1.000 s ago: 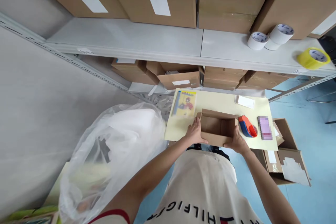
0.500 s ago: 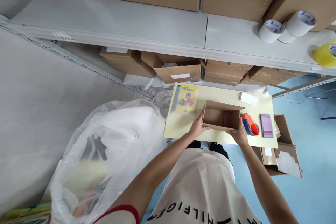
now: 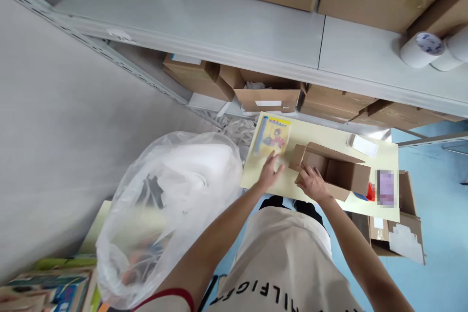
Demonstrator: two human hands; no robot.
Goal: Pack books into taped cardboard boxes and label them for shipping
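Note:
A small cardboard box [image 3: 338,175] lies on the pale yellow table, its top open and flaps folded outward. My right hand [image 3: 313,183] reaches across the near side at its left end, fingers bent over the cardboard edge. To the left, my left hand [image 3: 269,173] is empty with fingers apart, just below a yellow picture booklet [image 3: 275,137] in what looks like a clear sleeve. Part of a red and blue object [image 3: 370,192] shows beyond the box's right end; the box hides the rest.
The table [image 3: 252,175] also bears a white card-like item [image 3: 364,146] and a blurred-out purple item [image 3: 386,187]. A large plastic bag [image 3: 171,195] stands left. Shelves [image 3: 219,22] with cartons and tape rolls [image 3: 422,49] rise behind; an open carton [image 3: 407,190] sits right.
My left hand has let go of the box and moved left toward the booklet. My right hand has shifted to the box's left end. The box sits further right, its end flaps now spread.

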